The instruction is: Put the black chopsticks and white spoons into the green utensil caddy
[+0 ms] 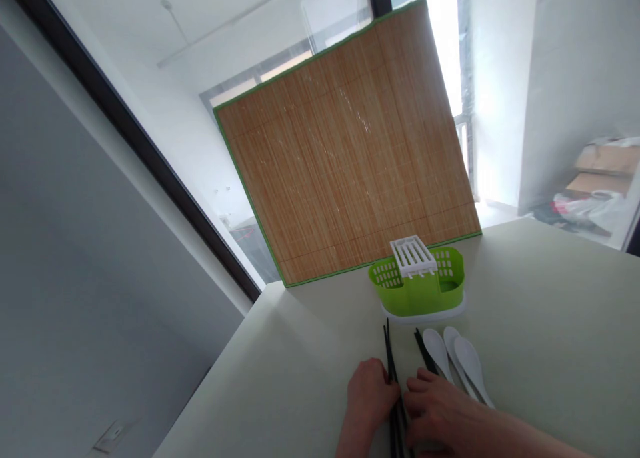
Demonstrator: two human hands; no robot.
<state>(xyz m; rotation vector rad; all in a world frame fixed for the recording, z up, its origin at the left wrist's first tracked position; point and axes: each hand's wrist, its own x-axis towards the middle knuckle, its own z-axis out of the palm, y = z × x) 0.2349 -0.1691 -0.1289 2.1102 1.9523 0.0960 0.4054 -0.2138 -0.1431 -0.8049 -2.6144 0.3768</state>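
Observation:
Several black chopsticks (391, 358) lie on the white table, pointing away from me. My left hand (371, 393) is closed around their middle from the left. Beside it, my right hand (434, 408) has its fingers bent against the right side of the same chopsticks; whether it grips any is hard to see. More black chopsticks (425, 351) lie just beyond my right hand, partly under it. Three white spoons (469, 361) rest to the right, their handles running toward my right forearm. Behind them stands a green basket (420, 297) with a white slatted rack (414, 255) on top.
A bamboo mat (350, 145) with green edging stands upright against the glass behind the basket. The white table (310, 351) meets the glass at its far edge. Cardboard boxes (603, 165) show beyond the glass at right.

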